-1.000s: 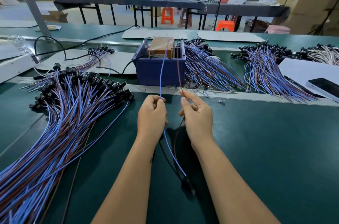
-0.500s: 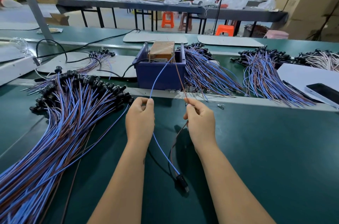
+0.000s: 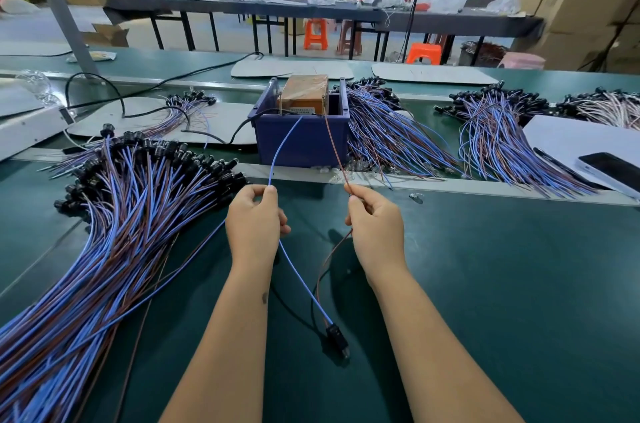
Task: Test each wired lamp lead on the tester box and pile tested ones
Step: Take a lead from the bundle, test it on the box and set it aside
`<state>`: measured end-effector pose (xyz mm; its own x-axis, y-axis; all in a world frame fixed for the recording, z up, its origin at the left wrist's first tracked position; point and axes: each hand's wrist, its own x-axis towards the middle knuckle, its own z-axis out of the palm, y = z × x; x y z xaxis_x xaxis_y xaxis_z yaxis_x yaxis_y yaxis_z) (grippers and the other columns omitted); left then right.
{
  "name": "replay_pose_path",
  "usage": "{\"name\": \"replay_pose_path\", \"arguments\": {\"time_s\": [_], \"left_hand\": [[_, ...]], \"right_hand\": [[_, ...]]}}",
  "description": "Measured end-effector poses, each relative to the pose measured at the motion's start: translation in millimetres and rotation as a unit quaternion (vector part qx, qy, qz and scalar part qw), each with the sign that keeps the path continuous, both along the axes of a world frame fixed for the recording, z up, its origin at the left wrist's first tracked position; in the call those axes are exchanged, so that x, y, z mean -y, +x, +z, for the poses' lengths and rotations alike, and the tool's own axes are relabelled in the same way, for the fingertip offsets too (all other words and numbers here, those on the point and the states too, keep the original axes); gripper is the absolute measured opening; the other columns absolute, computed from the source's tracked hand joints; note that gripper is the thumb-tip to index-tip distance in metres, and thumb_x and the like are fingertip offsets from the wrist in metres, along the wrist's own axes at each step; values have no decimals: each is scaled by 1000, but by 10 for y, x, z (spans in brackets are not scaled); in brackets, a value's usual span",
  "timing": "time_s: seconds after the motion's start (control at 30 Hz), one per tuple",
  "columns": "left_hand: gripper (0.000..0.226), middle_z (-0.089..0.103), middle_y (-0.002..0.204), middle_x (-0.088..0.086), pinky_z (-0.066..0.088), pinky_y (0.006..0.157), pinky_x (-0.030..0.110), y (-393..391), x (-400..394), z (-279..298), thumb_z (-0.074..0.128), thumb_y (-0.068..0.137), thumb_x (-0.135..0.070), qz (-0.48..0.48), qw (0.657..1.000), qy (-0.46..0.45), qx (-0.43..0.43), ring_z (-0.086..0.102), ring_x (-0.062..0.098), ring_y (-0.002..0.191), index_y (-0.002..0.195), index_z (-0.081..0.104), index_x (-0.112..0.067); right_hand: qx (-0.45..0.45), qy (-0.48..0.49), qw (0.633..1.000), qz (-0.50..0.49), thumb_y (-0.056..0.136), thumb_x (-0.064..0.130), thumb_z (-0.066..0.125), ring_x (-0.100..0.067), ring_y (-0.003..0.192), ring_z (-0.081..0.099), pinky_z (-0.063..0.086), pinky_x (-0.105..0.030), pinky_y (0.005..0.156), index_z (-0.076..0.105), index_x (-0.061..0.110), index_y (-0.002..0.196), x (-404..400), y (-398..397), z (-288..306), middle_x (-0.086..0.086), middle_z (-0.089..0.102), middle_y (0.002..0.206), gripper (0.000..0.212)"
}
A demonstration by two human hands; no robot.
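Observation:
My left hand (image 3: 254,220) pinches the blue wire (image 3: 281,145) of one lamp lead, and my right hand (image 3: 375,223) pinches its brown wire (image 3: 333,145). Both wire ends reach up to the front of the orange tester box (image 3: 304,92), which sits in a blue bin (image 3: 301,138). The lead's black lamp socket (image 3: 336,336) lies on the green table between my forearms. A large pile of leads (image 3: 114,215) spreads out to the left of my hands.
More bundles of leads lie right of the bin (image 3: 388,132) and further right (image 3: 495,132). A phone (image 3: 613,168) and a pen rest on white paper at the right edge. A black cable (image 3: 221,138) runs into the bin. A white unit (image 3: 27,128) stands at far left.
My hands have spread apart, and the two wire ends have moved with them, from close together to apart at the tester box's front. The view has tilted up slightly.

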<state>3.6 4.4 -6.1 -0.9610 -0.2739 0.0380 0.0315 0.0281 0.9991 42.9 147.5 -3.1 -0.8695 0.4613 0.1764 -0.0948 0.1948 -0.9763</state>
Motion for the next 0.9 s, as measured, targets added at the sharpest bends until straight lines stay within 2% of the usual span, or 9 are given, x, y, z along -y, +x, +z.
{"name": "replay_pose_path", "arguments": {"time_s": [0.3,0.6,0.77,0.9], "left_hand": [[14,53,45,-7,47,50,29,0,-29,13,44,99,-21,14,1000,15,1,48,8,38,91,55,-19],[15,52,44,-7,44,51,29,-16,-32,6,42,98,-20,29,1000,8,10,48,8,37,91,55,-18],[15,54,52,-4,42,50,27,-17,-4,10,43,99,-20,37,999,1,16,50,8,37,92,55,-18],[15,54,54,-2,44,47,26,-8,-3,33,43,100,-19,47,999,14,17,48,6,36,90,54,-21]], "right_hand": [[12,9,1000,-5,96,9,47,0,47,42,38,-12,48,68,20,118,-13,-3,-10,6,55,62,32],[12,18,1000,-8,95,8,48,0,43,41,34,-9,44,68,21,112,-7,0,-9,5,53,61,30],[13,21,1000,-1,96,9,48,0,46,41,36,-10,46,69,21,113,-1,3,-23,5,53,61,30],[12,27,1000,-7,95,10,48,1,48,45,37,-10,47,69,22,113,11,-5,-36,11,56,58,31]]}}
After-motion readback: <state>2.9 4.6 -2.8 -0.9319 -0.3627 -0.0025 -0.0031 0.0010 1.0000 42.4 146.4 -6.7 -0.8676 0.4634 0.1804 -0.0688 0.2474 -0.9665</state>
